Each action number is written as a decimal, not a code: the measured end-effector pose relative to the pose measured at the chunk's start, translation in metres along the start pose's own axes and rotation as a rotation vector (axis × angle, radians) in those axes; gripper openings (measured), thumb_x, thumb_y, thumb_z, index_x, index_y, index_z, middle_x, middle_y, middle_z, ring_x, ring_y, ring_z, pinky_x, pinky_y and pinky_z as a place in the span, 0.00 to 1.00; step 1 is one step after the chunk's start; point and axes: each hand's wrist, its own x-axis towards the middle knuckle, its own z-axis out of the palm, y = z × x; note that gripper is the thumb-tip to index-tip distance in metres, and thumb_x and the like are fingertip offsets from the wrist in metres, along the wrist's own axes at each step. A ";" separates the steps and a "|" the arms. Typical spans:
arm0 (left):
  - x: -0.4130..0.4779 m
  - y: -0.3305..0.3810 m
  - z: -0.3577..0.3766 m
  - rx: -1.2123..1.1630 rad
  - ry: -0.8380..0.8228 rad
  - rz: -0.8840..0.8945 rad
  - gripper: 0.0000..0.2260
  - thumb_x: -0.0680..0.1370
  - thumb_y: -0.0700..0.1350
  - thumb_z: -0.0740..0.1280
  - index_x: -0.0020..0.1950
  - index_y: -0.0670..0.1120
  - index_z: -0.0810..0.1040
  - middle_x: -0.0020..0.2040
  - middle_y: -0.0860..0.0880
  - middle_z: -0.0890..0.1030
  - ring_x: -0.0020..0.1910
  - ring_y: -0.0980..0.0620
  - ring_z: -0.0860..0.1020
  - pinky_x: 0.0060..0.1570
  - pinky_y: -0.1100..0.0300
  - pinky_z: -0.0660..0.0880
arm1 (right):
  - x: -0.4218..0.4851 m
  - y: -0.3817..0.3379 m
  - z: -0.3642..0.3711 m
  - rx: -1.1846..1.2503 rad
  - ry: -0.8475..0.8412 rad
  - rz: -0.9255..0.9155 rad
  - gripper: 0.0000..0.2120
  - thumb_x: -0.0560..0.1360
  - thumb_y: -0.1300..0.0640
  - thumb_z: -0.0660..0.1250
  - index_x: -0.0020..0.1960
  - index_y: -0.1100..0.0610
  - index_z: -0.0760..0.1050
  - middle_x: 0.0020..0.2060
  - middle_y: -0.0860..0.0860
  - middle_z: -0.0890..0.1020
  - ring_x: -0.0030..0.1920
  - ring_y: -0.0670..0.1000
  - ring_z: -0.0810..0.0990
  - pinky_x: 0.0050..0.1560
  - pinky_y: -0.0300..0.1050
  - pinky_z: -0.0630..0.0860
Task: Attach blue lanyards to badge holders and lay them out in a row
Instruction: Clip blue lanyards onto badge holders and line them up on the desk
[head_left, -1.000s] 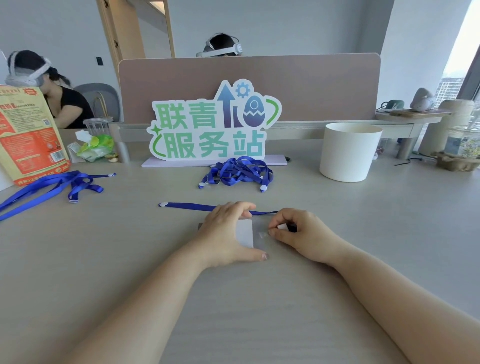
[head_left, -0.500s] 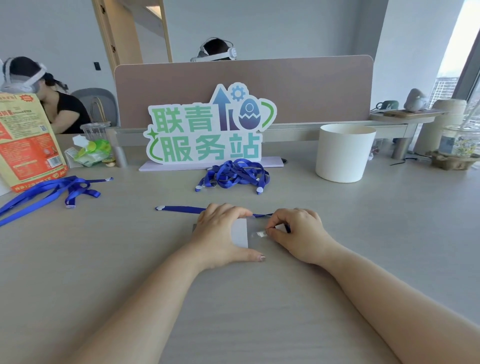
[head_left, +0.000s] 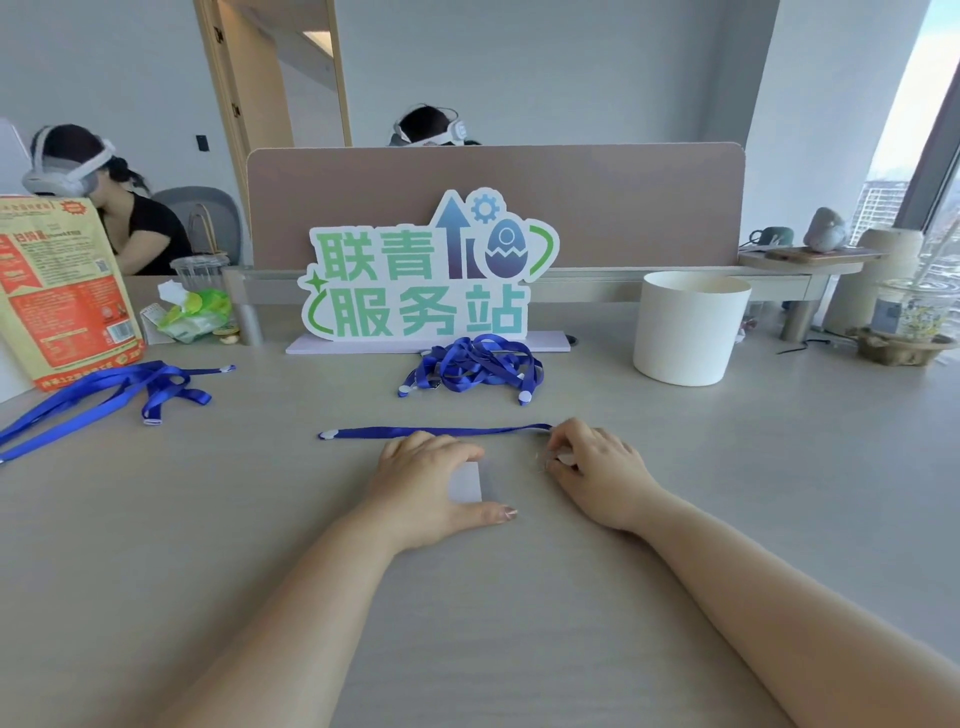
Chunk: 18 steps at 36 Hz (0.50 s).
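1. While our left grip (head_left: 428, 480) curls round the flat, frosted, rectangular badge holder (head_left: 466, 483), the holder lies on the pale matte surface (head_left: 208, 545).
2. Our right grip (head_left: 597, 467) pinches the small pale end of the flat blue ribbon lanyard (head_left: 441, 431), just right of the holder.

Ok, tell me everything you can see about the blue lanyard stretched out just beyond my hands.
The lanyard is a narrow, flat blue ribbon, fabric by its look, lying straight on the table and running left to right. Its left end carries a small pale tip and lies free. Its right end disappears into the curled fingers of the right hand, which pinch it. The left hand, on the badge holder, sits just in front of it.
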 end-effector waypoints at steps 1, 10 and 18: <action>-0.001 0.000 0.000 0.003 0.008 0.006 0.44 0.55 0.79 0.53 0.66 0.60 0.70 0.65 0.62 0.71 0.65 0.57 0.65 0.63 0.62 0.57 | 0.000 0.000 -0.001 0.003 0.004 0.033 0.15 0.77 0.48 0.60 0.61 0.51 0.66 0.60 0.47 0.75 0.64 0.52 0.69 0.60 0.45 0.63; 0.001 -0.011 0.005 -0.110 0.065 -0.071 0.38 0.56 0.78 0.52 0.58 0.61 0.76 0.60 0.59 0.71 0.62 0.56 0.68 0.62 0.60 0.63 | 0.005 0.018 -0.021 -0.001 -0.082 0.198 0.25 0.76 0.42 0.62 0.70 0.50 0.64 0.58 0.50 0.73 0.60 0.52 0.72 0.60 0.46 0.66; 0.003 -0.011 0.006 -0.147 -0.027 -0.054 0.18 0.72 0.64 0.66 0.60 0.60 0.77 0.55 0.62 0.70 0.62 0.56 0.68 0.64 0.60 0.64 | -0.002 0.037 -0.020 0.006 0.111 0.105 0.14 0.72 0.40 0.67 0.52 0.47 0.77 0.64 0.47 0.69 0.66 0.51 0.66 0.65 0.47 0.63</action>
